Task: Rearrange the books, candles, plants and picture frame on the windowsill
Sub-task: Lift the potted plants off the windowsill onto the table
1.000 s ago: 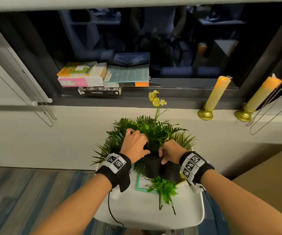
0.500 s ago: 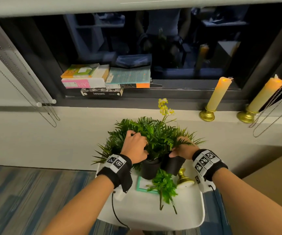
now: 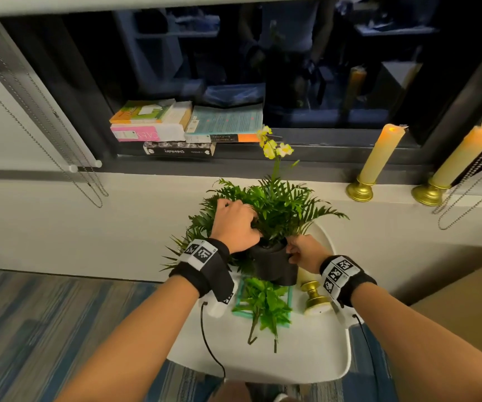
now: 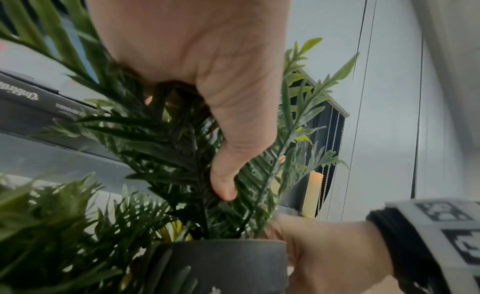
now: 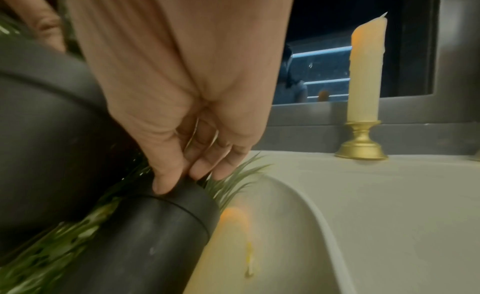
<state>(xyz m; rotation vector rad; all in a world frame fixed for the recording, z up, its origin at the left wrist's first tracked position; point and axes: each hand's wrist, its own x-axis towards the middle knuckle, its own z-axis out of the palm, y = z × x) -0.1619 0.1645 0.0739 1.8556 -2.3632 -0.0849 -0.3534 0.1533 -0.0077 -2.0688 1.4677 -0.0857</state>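
Two artificial ferns in black pots stand close together on a white chair seat [image 3: 292, 361] below the windowsill [image 3: 176, 166]. My left hand [image 3: 234, 227] grips the fronds of one fern [image 4: 168, 146] just above its pot [image 4: 221, 263]. My right hand [image 3: 303, 253] pinches the rim of the smaller, tilted pot [image 5: 155, 226], beside the larger pot [image 5: 39, 123]. A yellow flower [image 3: 274, 146] rises from the greenery. A stack of books [image 3: 176, 126] lies on the sill at the left. Two candles [image 3: 379, 158] [image 3: 463, 161] in gold holders stand at the right.
A third candle [image 3: 312, 297] lies on the seat by my right wrist. A teal picture frame [image 3: 238, 303] lies flat there under a loose green sprig [image 3: 265, 309]. Blind chains [image 3: 45, 126] hang at the left and right [image 3: 466, 198] ends of the window.
My right hand has moved from the fronds down to the pot rim. The ferns have shifted towards the sill, and the candle lying on the seat has come into view.
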